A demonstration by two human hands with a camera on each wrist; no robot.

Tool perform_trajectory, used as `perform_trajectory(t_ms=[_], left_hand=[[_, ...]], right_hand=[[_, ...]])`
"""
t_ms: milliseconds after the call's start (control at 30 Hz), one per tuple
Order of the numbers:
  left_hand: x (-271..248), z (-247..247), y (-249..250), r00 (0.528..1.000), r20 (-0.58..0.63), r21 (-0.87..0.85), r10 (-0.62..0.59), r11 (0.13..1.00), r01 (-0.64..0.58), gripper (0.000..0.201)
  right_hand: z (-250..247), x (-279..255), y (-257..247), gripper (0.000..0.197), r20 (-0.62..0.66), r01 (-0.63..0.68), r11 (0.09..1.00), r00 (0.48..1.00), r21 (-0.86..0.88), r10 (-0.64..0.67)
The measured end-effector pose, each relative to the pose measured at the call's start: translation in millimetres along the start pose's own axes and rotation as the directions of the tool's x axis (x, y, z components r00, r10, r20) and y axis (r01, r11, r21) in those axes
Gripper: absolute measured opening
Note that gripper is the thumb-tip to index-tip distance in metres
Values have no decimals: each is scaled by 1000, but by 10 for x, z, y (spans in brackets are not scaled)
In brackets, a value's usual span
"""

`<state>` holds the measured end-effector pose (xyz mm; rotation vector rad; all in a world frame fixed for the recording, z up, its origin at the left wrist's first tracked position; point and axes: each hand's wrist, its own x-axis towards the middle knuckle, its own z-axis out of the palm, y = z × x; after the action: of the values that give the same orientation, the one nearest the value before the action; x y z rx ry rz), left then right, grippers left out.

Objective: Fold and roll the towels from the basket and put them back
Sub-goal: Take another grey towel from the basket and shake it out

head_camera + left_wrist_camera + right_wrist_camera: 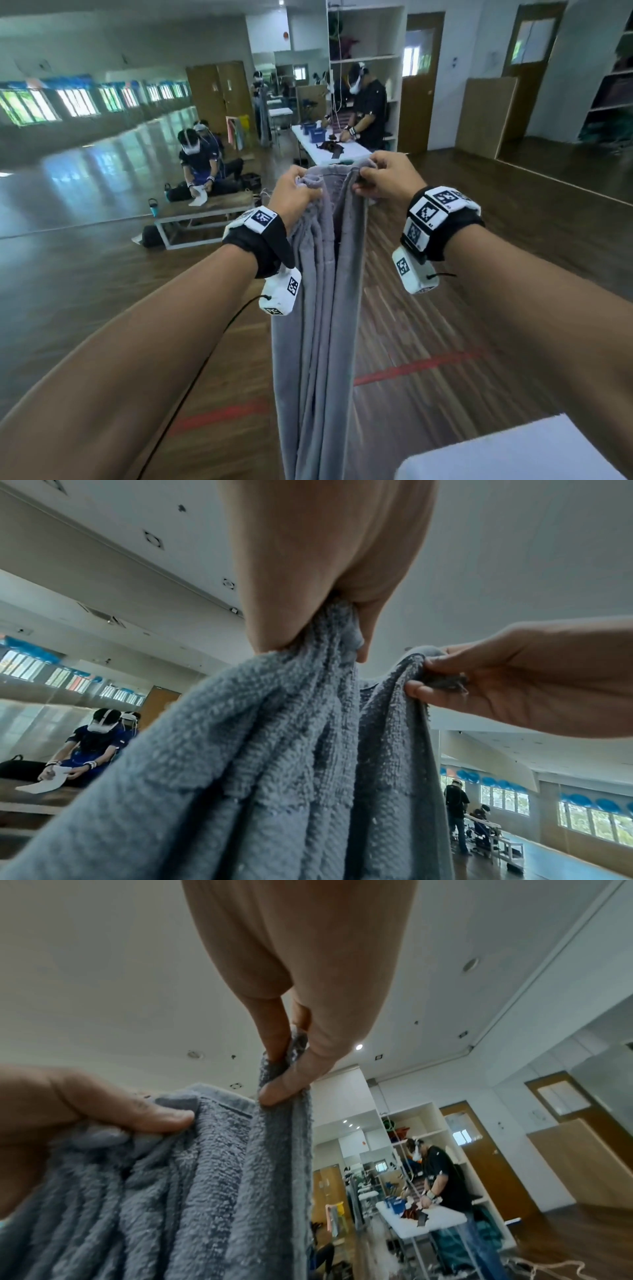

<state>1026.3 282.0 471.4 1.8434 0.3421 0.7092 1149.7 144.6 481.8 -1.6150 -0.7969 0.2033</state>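
Grey, looped terry cloth makes up the long bath towel (318, 308), its pile nubby and coarse in both wrist views and gathered into deep lengthwise pleats. It hangs in the air in front of the person, held up by its top edge, its long axis running straight down from the hands and out of the bottom of the head view. The left hand (294, 195) bunches one top corner inside curled fingers, thumb pressed over the cloth. The right hand (390, 178) pinches the other corner between thumb and forefinger (274, 1031), a flat woven hem band showing just beside the pinch. The two hands are near each other, so the top edge between them sags in a short, slack curve.

Below the towel lies a dark, glossy wooden plank floor (445, 325) crossed by a red tape line (414, 368). A corner of a white table (513, 452) shows at lower right. The room is a wide hall with a white ceiling, a row of windows (75, 102) along the left wall and white open shelving (370, 54) at the back. Another person in a dark shirt (368, 109) stands at a second white table, and one more sits on the floor (202, 157).
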Motion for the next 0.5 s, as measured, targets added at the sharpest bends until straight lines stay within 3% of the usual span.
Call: perform_trajectory(t_ms=[133,300,500], left_hand=[[556,374,13,997,-53,14,53,999,-52,23],[844,839,-175,993,-84,41,77,996,-74,23],[779,1257,-683,999,43,140,6,990,-12,25]], right_hand=[[-515,483,128,21,-75,31,998,997,-47,-34],[-1062,676,517,16,-131,9,992,991,-130,-26],[-1828,516,1219,19,-303,-90,898,952,-431,-50]])
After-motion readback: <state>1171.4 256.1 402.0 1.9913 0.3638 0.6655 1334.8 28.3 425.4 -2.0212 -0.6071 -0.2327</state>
